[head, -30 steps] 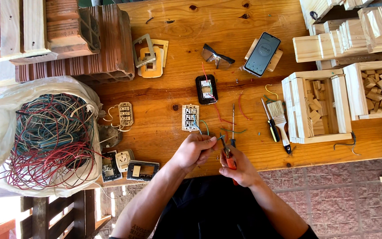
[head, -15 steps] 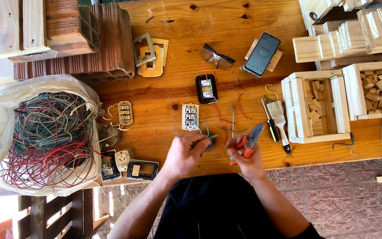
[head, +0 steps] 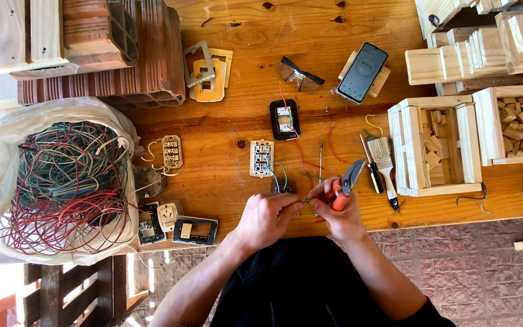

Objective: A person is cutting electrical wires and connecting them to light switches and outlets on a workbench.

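Head view: right hand [head: 341, 213] grips orange-handled pliers [head: 347, 183]; left hand [head: 267, 217] pinches a barely visible wire.

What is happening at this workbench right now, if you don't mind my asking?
A person sits at a wooden table, working on electrical wiring. The right hand grips orange-handled pliers, jaws pointing up and away. The left hand pinches a thin wire that meets the right hand's fingers. Just beyond the hands lie a white socket module and a black switch unit with wires attached. A bag of tangled cable sits to the left.
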